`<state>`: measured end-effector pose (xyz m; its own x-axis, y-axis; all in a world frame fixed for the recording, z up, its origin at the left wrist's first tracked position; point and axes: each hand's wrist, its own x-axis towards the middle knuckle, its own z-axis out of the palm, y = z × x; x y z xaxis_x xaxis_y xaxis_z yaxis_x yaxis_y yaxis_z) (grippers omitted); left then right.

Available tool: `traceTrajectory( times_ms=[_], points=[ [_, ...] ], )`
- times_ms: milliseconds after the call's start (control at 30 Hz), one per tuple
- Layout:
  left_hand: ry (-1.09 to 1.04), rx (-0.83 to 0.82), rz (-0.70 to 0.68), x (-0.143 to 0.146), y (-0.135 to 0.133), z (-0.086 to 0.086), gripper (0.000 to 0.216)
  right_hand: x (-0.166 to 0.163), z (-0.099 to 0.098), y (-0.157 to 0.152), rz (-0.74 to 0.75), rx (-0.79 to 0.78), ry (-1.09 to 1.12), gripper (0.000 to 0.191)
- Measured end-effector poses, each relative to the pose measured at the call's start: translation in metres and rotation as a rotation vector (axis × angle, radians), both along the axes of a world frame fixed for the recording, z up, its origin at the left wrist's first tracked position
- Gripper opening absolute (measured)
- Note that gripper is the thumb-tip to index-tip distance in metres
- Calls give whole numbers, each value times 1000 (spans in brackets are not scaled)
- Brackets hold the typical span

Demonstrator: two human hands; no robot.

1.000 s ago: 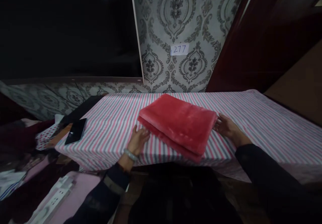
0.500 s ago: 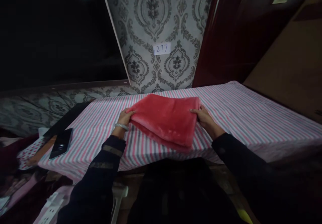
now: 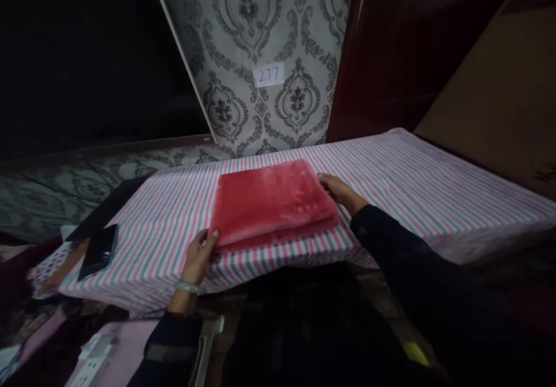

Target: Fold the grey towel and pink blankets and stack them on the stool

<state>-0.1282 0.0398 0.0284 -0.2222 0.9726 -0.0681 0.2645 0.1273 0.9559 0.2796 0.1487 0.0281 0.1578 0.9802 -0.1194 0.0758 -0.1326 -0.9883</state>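
A folded red plush cloth [image 3: 269,201] lies flat on the striped tablecloth [image 3: 382,184], its layers showing along the near edge. At its near left corner is my left hand [image 3: 200,254], thumb on top and fingers closed around the corner; a pale bangle [image 3: 190,287] circles that wrist. My right hand [image 3: 341,191] is beside the cloth's right edge, fingers loosely apart and close against the fabric. Whether those fingertips touch it is hard to see.
A dark phone [image 3: 99,252] lies at the table's left end. Behind the table are a large black screen [image 3: 95,57], patterned wallpaper with a paper label [image 3: 269,75], and a dark red panel [image 3: 386,57]. A white power strip [image 3: 93,361] is low at left.
The cloth has gone from being held tilted between both hands to lying squarer and flat on the table. My left hand has moved nearer to me; my right hand has loosened from the edge.
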Motion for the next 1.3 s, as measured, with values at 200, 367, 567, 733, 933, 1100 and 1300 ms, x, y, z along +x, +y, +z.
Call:
traceTrajectory(
  times_ms=[200,367,567,733,933,1100,1300],
  points=[
    [417,252,133,-4,8,-9,59,17,-11,-77,-105,77,-15,36],
    [401,221,134,-2,8,-14,53,0,-12,-108,-51,15,-83,39],
    [191,139,-21,4,11,-2,49,-20,-8,-104,-68,55,28,39],
    [139,210,84,11,15,-4,39,-23,-21,-105,-113,194,66,35],
    [180,113,31,-2,17,-9,43,-5,-40,-110,-45,80,-21,40],
    [333,370,45,-10,39,26,51,11,-3,-85,-172,392,-306,44],
    [622,443,-228,39,128,74,56,-38,61,16,-1,513,-572,49]
  ],
)
